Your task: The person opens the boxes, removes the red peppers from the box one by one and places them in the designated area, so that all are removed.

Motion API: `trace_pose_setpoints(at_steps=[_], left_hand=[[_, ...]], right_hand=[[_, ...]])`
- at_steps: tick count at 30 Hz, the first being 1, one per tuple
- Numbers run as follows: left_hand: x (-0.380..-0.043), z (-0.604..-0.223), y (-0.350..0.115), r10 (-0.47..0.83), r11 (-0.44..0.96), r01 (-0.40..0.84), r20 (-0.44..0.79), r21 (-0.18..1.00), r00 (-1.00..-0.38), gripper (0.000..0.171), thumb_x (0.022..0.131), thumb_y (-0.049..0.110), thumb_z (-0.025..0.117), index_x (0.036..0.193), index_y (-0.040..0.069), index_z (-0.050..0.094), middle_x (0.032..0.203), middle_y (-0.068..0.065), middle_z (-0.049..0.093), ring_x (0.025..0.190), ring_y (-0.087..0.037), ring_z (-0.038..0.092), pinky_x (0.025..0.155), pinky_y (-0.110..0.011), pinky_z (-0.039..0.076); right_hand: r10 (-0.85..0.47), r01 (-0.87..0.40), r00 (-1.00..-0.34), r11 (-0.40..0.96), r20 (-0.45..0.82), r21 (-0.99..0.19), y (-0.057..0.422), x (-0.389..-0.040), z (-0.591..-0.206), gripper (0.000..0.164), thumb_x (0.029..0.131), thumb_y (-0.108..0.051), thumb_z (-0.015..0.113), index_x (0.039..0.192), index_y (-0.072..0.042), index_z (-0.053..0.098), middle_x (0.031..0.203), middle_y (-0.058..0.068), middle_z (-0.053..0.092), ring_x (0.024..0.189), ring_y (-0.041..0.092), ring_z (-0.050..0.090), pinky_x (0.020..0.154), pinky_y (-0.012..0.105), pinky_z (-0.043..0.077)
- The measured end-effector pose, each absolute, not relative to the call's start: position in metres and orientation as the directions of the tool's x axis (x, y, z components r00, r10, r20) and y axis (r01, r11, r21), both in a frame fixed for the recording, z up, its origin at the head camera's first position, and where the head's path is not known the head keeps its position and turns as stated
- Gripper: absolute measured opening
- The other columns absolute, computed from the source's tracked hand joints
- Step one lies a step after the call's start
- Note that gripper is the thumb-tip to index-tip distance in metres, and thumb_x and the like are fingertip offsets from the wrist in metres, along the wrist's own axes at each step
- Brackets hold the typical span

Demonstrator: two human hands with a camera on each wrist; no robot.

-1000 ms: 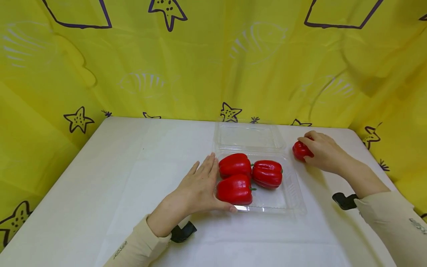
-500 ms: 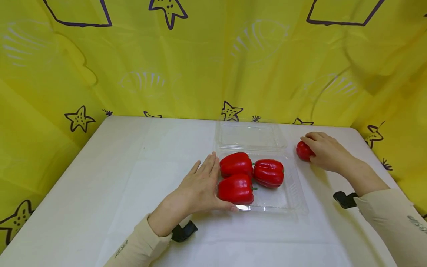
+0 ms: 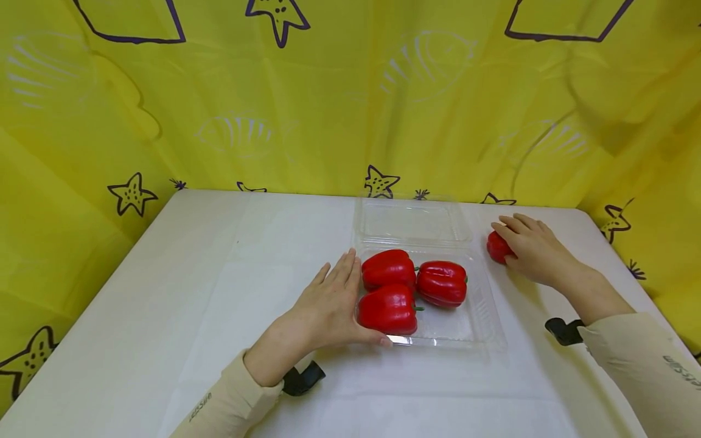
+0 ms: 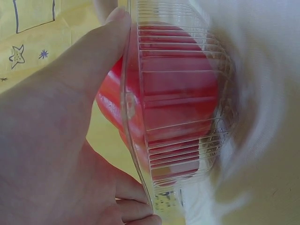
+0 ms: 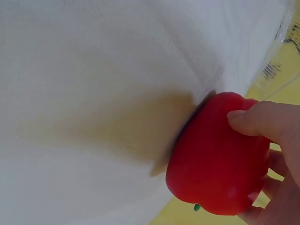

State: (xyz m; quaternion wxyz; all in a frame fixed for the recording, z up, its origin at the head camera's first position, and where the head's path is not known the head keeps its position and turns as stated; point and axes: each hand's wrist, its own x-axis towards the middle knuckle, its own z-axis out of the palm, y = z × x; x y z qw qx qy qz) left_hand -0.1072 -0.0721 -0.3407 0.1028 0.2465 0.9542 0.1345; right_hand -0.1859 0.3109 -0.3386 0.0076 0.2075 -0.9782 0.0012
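Three red bell peppers lie in a clear plastic clamshell box [image 3: 484,310] in the head view: one at the back left [image 3: 389,269], one at the front left [image 3: 387,310], one on the right [image 3: 442,284]. My left hand [image 3: 328,304] rests against the box's left side, fingers straight along the rim and thumb at the front edge. In the left wrist view, a pepper [image 4: 178,89] shows through the ribbed wall. Right of the box, my right hand [image 3: 539,252] holds another bell pepper [image 5: 218,159] on the table, thumb on one side, fingers on the other.
The box's clear lid [image 3: 411,222] lies folded back behind it. A white cloth covers the table [image 3: 263,237]. A yellow patterned curtain [image 3: 317,103] hangs behind and at both sides. Black straps [image 3: 303,378] show at the wrists.
My right hand and its pepper have shifted slightly to the right, and that hand's fingers are now a little more spread. The left hand and the box have stayed in place.
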Motion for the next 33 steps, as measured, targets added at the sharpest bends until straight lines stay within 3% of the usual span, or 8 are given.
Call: trace_pose_setpoints(at_steps=[17, 33], left_hand=[[-0.107, -0.341, -0.072, 0.503, 0.839, 0.449, -0.125, 0.308, -0.855, 0.132, 0.068, 0.080, 0.068, 0.158, 0.000, 0.014, 0.167, -0.014, 0.011, 0.155, -0.029, 0.014, 0.124, -0.052, 0.019], [-0.107, -0.341, -0.072, 0.504, 0.838, 0.446, -0.132, 0.315, -0.854, 0.132, 0.068, 0.079, 0.069, 0.158, 0.000, 0.012, 0.167, -0.014, 0.010, 0.155, -0.029, 0.013, 0.124, -0.051, 0.020]], right_hand=[[-0.412, -0.419, -0.906, 0.907, 0.101, -0.052, 0.304, -0.175, -0.330, 0.060, 0.078, -0.006, 0.078, 0.131, 0.007, 0.054, 0.133, 0.032, 0.049, 0.128, 0.054, 0.035, 0.104, 0.075, 0.031], [-0.502, -0.543, -0.813, 0.837, 0.296, -0.073, 0.272, -0.154, -0.311, 0.052, 0.079, -0.001, 0.076, 0.126, 0.006, 0.058, 0.126, 0.027, 0.055, 0.122, 0.048, 0.045, 0.099, 0.068, 0.040]])
